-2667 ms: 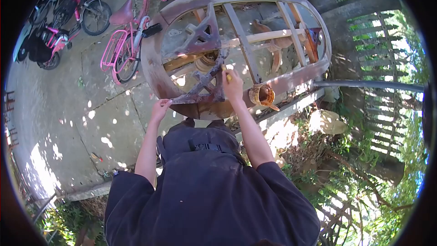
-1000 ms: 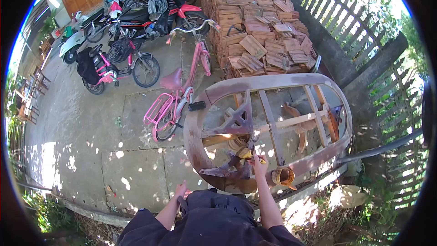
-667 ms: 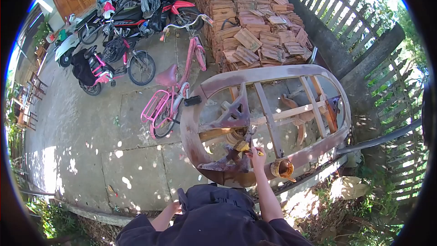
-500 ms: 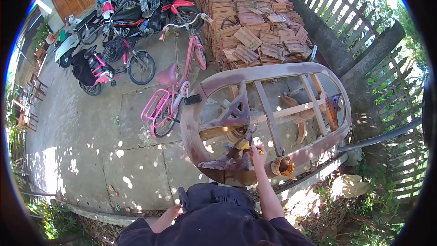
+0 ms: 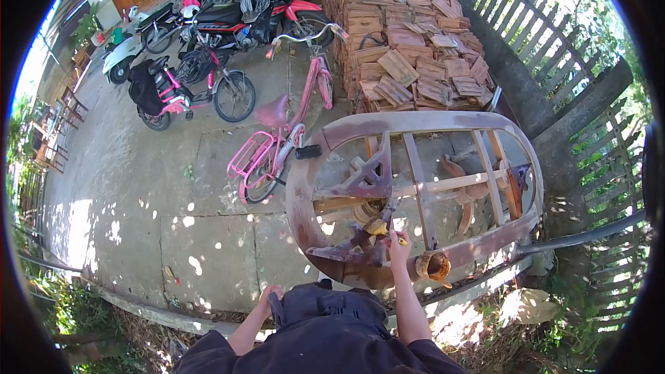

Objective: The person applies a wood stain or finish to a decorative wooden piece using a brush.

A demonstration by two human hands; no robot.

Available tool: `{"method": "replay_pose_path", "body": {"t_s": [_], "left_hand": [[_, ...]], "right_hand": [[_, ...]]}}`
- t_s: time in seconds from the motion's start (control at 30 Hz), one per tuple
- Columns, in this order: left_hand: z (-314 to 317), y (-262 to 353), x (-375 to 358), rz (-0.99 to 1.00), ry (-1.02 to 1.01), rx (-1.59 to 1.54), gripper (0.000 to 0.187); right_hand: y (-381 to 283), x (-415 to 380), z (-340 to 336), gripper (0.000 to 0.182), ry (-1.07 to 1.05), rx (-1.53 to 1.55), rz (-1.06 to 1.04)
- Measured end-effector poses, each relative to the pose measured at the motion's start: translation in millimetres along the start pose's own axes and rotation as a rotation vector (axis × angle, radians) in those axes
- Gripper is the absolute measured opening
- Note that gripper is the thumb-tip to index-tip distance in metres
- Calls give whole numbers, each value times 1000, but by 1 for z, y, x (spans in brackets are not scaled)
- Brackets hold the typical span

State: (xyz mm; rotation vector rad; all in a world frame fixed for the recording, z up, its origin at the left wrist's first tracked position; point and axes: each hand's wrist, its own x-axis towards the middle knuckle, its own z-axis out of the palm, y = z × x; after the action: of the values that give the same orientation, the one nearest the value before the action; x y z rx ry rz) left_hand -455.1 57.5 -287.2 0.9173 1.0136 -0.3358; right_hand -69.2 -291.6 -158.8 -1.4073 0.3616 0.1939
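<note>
My right hand point(image 5: 400, 245) is closed round the yellow handle of a paintbrush point(image 5: 377, 227). The brush's bristles point left, at the carved dark brace inside an oval wooden frame point(image 5: 478, 122). This frame has pale slats across it and a brown, patchy coating on its rim. A brown-stained pot point(image 5: 433, 266) rests on the near rim, right of my right hand. My left hand point(image 5: 270, 298) is low beside my waist, next to the dark cloth of my clothing; its fingers are too small and partly hidden to judge.
A pink bicycle point(image 5: 273, 116) stands close to the frame's left end. Behind are a pink electric bike point(image 5: 181, 100), parked motorbikes point(image 5: 228, 24) and a stack of clay tiles point(image 5: 395, 34). A wooden fence point(image 5: 533, 14) runs along the right, with a dark pipe point(image 5: 589, 232) near it.
The view has shifted, so the frame and bikes appear slightly further right. My left hand has risen further into view. My right hand still holds the paintbrush at the brace.
</note>
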Motion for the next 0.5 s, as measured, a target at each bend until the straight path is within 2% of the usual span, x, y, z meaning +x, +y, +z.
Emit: {"method": "replay_pose_path", "body": {"t_s": [0.03, 0.07, 0.13, 0.17, 0.23, 0.27, 0.33, 0.5], "left_hand": [[13, 15, 11, 79, 70, 208, 55], [31, 30, 12, 87, 68, 208, 55], [76, 58, -6, 156, 92, 626, 66], [89, 60, -4, 166, 92, 624, 66], [104, 47, 10, 117, -173, 789, 68], [108, 37, 10, 124, -172, 790, 68], [124, 27, 4, 22, -362, 647, 75], [144, 17, -16, 5, -313, 582, 88]], "right_hand": [[-1, -1, -1, 15, -23, -9, -8], [-1, 0, -3, 15, -24, -5, -15], [2, 6, -7, 17, -54, -58, -11], [-2, 7, -8, 17, -57, -55, -19], [-10, 6, -8, 18, -83, -14, -20], [-14, 6, -9, 19, -82, 2, -9], [-15, 11, -12, 19, -81, 32, -32], [-22, 11, -20, 19, -108, 59, -2]]}}
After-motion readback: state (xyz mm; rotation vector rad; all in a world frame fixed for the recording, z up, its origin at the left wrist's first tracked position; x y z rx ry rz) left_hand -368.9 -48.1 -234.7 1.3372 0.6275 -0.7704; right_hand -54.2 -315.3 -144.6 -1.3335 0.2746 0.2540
